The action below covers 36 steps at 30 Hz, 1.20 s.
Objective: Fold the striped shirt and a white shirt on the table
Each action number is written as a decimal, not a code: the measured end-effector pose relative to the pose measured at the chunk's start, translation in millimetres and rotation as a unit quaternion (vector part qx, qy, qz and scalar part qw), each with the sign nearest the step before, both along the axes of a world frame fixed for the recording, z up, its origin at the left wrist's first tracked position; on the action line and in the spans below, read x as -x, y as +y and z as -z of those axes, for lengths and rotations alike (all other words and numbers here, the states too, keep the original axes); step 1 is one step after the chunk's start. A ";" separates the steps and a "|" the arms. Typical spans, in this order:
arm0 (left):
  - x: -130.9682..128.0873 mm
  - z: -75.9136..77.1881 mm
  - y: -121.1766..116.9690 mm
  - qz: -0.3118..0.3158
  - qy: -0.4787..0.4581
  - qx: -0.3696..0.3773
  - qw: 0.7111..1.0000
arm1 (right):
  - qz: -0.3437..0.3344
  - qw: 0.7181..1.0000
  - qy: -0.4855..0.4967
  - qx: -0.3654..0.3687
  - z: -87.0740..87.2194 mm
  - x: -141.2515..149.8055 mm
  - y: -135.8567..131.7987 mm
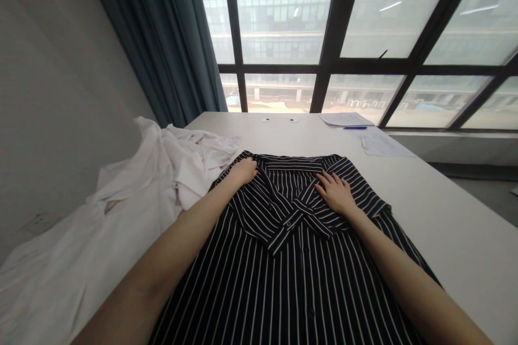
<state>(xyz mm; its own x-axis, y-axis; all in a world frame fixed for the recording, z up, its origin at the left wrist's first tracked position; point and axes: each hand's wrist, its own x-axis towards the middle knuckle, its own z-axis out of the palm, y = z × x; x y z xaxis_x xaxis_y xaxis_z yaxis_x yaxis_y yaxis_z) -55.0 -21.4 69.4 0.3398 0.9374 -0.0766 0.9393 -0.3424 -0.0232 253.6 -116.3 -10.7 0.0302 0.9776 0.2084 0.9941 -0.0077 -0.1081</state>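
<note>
- Curled into a loose fist, your left hand (243, 171) rests on the upper left edge of the black-and-white striped shirt (279, 280); its fingertips are largely hidden, so whether cloth is pinched in them cannot be told.
- Your right hand (336, 194) is released: palm down, fingers slightly spread and pointing up and left, it lies on the shirt just right of the neck opening.
- Both your forearms reach forward and inward from the lower corners, the left forearm (178, 242) crossing the shirt's left side, the right forearm (400, 264) crossing its right.
- You have one shirt, spread on the white table (429, 210) in front of you, its neck end toward the window (283, 16); at least three buttons show, one on the strip (283, 229) lying slantwise over the front.
- Left of it, white cloth (137, 199) is heaped; you cannot count its pieces.
- Toward the table's far right lie at least two paper sheets (386, 144) and one blue pen (355, 128); any writing on the sheets is too small for you to read.
- Two small fittings (294, 120) sit near the far edge.
- Beyond, one blue curtain (162, 32) hangs left of the window.
</note>
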 end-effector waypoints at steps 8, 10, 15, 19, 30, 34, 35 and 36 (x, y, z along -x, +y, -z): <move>9.5 17.1 3.1 0.016 0.003 0.079 0.997 | -0.077 0.993 0.061 -0.067 -30.6 -3.1 -2.4; 12.5 15.6 8.5 0.013 -0.007 0.068 0.998 | -0.126 0.987 0.073 -0.071 -45.4 5.3 -6.3; 20.8 13.6 17.3 0.003 -0.001 0.039 0.999 | -0.233 0.969 0.081 -0.020 -66.4 53.5 -30.1; 24.6 19.7 16.6 -0.004 0.028 0.030 0.999 | -0.259 0.963 0.072 0.024 -61.4 89.8 -44.6; 34.2 -4.7 -18.3 0.024 0.062 -0.041 0.997 | -0.191 0.978 0.082 0.005 -64.1 97.6 -55.1; 63.3 -4.8 -41.3 0.063 0.065 -0.058 0.994 | -0.253 0.966 0.058 -0.007 -65.1 104.2 -78.5; 70.4 -3.3 -44.9 0.069 0.067 -0.062 0.993 | -0.285 0.957 0.048 0.003 -62.0 106.1 -84.3; 76.6 -1.6 -47.3 0.072 0.068 -0.066 0.993 | -0.310 0.950 0.036 0.015 -57.9 107.5 -89.4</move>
